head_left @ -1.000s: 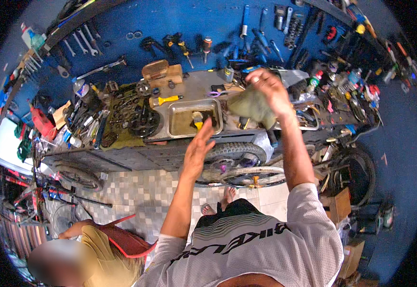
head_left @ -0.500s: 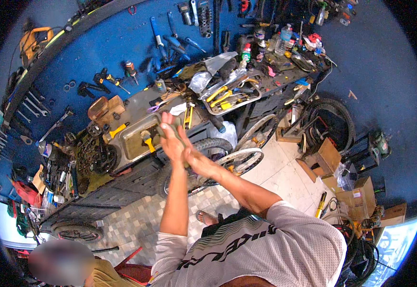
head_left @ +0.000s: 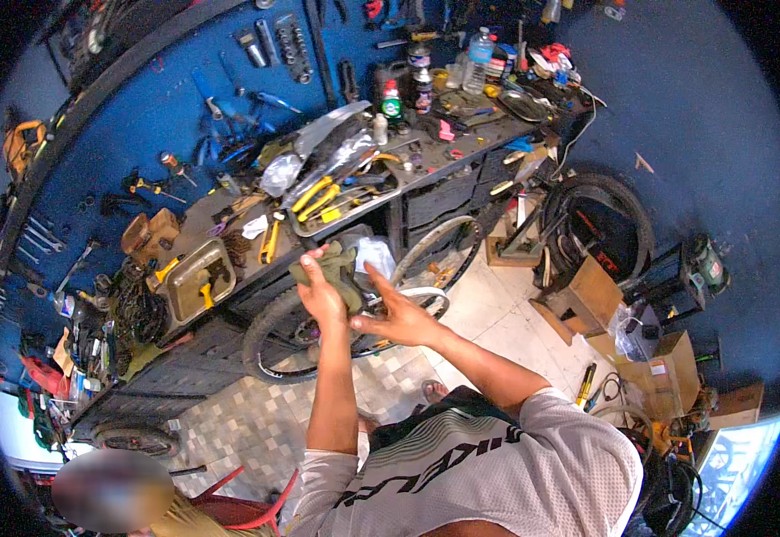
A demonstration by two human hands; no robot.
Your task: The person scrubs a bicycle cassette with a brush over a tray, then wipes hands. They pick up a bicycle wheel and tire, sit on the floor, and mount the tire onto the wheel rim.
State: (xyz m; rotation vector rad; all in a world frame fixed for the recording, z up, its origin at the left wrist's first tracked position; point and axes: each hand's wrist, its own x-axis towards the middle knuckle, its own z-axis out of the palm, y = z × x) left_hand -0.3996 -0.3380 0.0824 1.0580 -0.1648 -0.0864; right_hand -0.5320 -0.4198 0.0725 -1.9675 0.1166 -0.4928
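One green cloth (head_left: pixel 343 277) is in our left hand (head_left: pixel 324 300), its fingers gripping it just off the front of the desk (head_left: pixel 196 221); beside it, our right hand (head_left: pixel 404 318) has its fingers spread open.

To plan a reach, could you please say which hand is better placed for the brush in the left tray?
Probably the left hand: it is nearer the brush and tray; the right hand would likely reach across it. The green cloth appears held in the left hand, so may need setting aside.
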